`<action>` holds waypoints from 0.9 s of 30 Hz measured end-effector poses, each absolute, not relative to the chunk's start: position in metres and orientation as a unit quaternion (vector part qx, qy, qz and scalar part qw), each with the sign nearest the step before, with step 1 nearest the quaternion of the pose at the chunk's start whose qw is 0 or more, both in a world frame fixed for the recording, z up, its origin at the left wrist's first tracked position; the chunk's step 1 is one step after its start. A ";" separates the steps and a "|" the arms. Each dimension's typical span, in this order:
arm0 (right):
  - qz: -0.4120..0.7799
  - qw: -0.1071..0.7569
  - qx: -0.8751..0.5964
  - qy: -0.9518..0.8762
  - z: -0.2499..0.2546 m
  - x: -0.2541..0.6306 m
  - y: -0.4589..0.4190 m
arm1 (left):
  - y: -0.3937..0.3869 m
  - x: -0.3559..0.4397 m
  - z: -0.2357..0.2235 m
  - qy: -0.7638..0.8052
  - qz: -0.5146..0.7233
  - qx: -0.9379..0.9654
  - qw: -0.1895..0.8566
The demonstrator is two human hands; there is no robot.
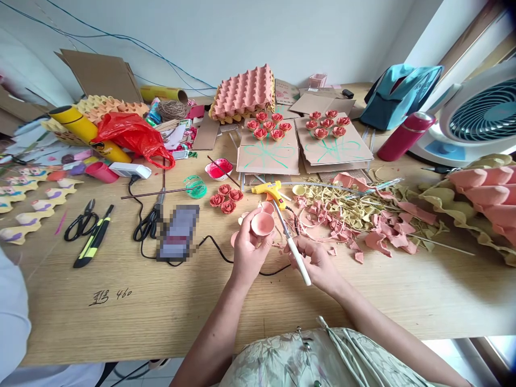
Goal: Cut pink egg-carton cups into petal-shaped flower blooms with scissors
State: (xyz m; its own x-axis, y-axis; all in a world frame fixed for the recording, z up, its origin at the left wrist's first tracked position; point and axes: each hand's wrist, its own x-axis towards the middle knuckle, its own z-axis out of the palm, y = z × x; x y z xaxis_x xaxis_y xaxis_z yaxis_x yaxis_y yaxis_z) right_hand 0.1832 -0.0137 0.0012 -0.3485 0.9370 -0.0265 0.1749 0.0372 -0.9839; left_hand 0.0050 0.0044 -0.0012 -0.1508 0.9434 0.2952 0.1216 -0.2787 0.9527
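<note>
My left hand (252, 250) is closed around a small pink egg-carton cup (263, 223), its hollow turned up toward me. In my right hand (316, 260) is a knife (298, 260) with a white handle and a thin metal blade, which points away from me, right of the cup and apart from it. More pink cup pieces lie on the table just behind and beside my left hand, partly hidden by it. A yellow glue gun (268, 189) lies beyond both hands. Several red paper-pulp roses (226, 199) stand to its left.
Pink and cream carton scraps (350, 215) spread to the right. Two cardboard sheets (268, 158) with roses and green drawn stems lie behind. On the left are a phone (178, 234), black scissors (83, 221) and a utility knife (94, 236). A black cord (217, 248) crosses near my hands.
</note>
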 end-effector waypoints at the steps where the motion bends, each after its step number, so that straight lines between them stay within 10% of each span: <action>1: 0.519 0.356 -0.447 -0.636 0.000 0.183 -0.014 | 0.004 0.005 -0.001 0.486 0.579 0.548 0.357; 27: 0.216 0.263 -0.467 -0.816 0.001 0.184 -0.011 | 0.001 0.004 -0.001 0.476 0.605 0.580 0.267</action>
State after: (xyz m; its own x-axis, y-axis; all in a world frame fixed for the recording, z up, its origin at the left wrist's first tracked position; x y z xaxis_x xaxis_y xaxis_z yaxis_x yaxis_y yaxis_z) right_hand 0.1839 -0.0115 0.0013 -0.4257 0.8758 0.2275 0.6484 0.4706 -0.5984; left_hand 0.0041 0.0010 -0.0010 -0.1857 0.8748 0.4475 0.2290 -0.4043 0.8855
